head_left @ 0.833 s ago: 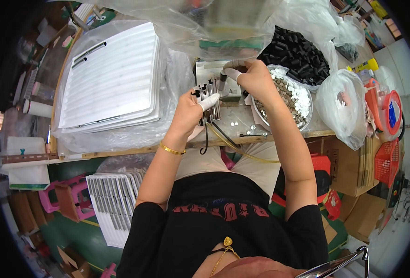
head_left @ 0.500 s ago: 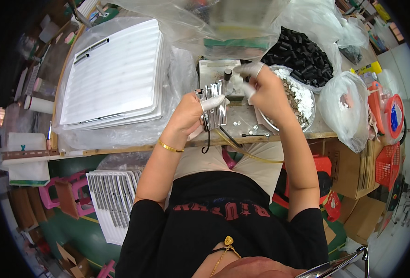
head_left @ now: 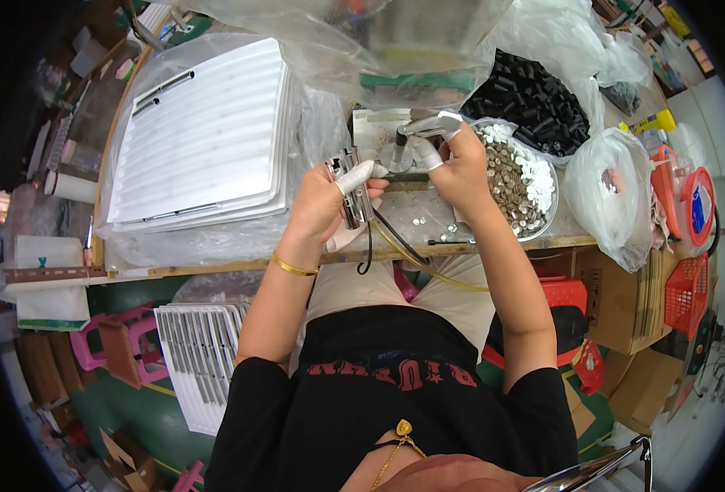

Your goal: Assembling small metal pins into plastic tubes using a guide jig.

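Observation:
My left hand (head_left: 323, 199), with white covers on some fingers, is closed round several shiny chrome tubes (head_left: 350, 189) at the bench's front. To its right stands a small metal fixture (head_left: 374, 125) with a short black cylinder (head_left: 400, 138) upright on it. My right hand (head_left: 458, 168) is at that cylinder, its covered index finger and thumb pinched about the top; whether a small part is between them I cannot make out. Beside this hand a round clear bowl (head_left: 553, 205) holds small white and metallic discs.
Behind the bowl lies a heap of short black tubes (head_left: 535, 102) in plastic. White grooved trays (head_left: 202, 139) are stacked on the left. A tied clear bag (head_left: 607, 189) and a red basket (head_left: 686, 283) are at right; loose discs (head_left: 418, 220) lie near the front edge.
My right hand has moved left from beside the bowl to the black cylinder. My left hand, with the chrome tubes, has shifted slightly left and away from the fixture.

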{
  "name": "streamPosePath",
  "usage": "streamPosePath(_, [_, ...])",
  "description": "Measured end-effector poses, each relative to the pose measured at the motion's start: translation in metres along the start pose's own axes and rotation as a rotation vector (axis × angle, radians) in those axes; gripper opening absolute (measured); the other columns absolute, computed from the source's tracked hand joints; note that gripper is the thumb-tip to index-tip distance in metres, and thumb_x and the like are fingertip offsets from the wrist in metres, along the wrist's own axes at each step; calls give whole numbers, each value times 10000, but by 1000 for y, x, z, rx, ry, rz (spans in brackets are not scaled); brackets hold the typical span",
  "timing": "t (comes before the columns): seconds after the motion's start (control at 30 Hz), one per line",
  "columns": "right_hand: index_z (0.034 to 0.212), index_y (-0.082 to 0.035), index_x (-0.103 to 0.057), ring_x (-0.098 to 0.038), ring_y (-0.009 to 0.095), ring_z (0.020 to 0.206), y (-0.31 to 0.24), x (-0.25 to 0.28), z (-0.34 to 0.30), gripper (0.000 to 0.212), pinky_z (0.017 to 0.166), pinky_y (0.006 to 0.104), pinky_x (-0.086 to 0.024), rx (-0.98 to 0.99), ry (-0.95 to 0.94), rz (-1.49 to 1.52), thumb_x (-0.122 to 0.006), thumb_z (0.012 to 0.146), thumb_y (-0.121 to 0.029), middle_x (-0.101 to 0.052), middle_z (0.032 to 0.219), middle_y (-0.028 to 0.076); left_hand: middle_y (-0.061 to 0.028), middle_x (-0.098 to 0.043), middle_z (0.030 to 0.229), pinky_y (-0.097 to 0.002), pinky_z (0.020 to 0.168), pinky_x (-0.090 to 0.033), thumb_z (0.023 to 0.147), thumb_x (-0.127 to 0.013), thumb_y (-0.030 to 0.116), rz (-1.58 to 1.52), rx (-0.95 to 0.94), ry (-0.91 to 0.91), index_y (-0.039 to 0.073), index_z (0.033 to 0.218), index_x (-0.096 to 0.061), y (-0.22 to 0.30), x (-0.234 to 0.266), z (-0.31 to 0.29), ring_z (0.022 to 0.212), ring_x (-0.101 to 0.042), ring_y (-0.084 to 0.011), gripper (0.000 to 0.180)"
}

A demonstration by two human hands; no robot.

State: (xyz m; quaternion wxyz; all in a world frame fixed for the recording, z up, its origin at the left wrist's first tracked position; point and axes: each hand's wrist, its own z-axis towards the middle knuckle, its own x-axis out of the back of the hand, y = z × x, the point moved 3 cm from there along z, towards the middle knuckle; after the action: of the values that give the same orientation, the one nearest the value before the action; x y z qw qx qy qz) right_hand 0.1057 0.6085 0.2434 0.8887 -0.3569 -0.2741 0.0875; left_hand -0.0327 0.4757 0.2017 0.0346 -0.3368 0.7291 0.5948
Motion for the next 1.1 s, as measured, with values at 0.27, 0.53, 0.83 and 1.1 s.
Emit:
streamPosePath(0.27, [988,-35,-644,-568,292,787,1,-7,10,200,691,369,-448,0,-165,-121,-664,792,-66,-587,858,116,-155,-663,952,-311,735,-570,877,-637,118,41,-45,28,-65,1051,-594,-11,3,2,853,-671,-230,256])
streamPosePath(0.53, [1082,-62,-611,-560,294,761,40,-26,-16,287,674,373,-448,-109,-317,-238,-654,799,-84,-572,850,125,-44,-641,880,-240,704,-502,861,-651,65,145,-291,218,-5,1043,-582,-12,3,3,786,-618,-115,207])
streamPosePath(0.83, [1114,-87,-632,-576,313,944,50,-36,0,345,815,373,-466,-90,-162,-58,-654,771,-67,-612,968,146,-29,-630,925,-213,742,-439,853,-652,35,353,-549,210,-4,1043,-608,-13,-22,22,816,-553,-68,199])
streamPosePath(1.1, [992,-61,-685,-594,320,871,90,20,5,226,769,410,-473,-370,-76,-317,-659,785,-148,-660,866,140,-89,-655,967,-231,760,-472,822,-671,27,532,-750,373,-25,1098,-616,-16,-10,33,831,-587,-100,286])
